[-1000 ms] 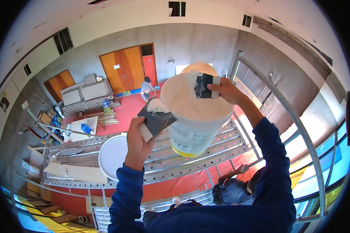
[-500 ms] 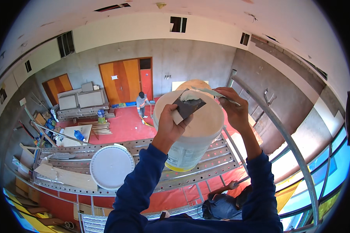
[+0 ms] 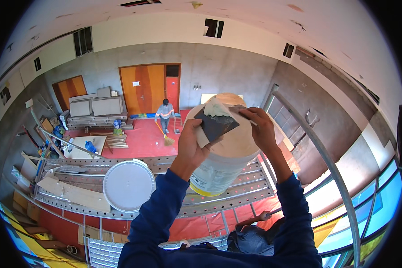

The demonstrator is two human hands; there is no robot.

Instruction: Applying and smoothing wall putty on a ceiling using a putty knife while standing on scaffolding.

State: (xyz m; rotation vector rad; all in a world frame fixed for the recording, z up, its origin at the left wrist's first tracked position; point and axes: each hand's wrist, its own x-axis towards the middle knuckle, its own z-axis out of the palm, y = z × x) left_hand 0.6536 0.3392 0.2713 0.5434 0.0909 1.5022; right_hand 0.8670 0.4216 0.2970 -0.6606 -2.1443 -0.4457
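My left hand grips a dark, flat, square putty board by its near left edge, tilted over a large white bucket. Pale putty covers the board's far corner. Closed around a putty knife, my right hand holds its blade close against the board's right side; whether they touch I cannot tell. Pale material shows inside the bucket, which stands on a perforated metal scaffold deck. A round white lid lies on the deck to the left.
A bent metal guard rail curves along my right. Cardboard-like strips lie at the deck's left. Below, a person with a broom stands on the red floor. Another person is close beneath the scaffold.
My right hand has turned and brought the putty knife's blade down against the board's side. The putty now lies more toward the board's far corner. The distant person has turned with the broom.
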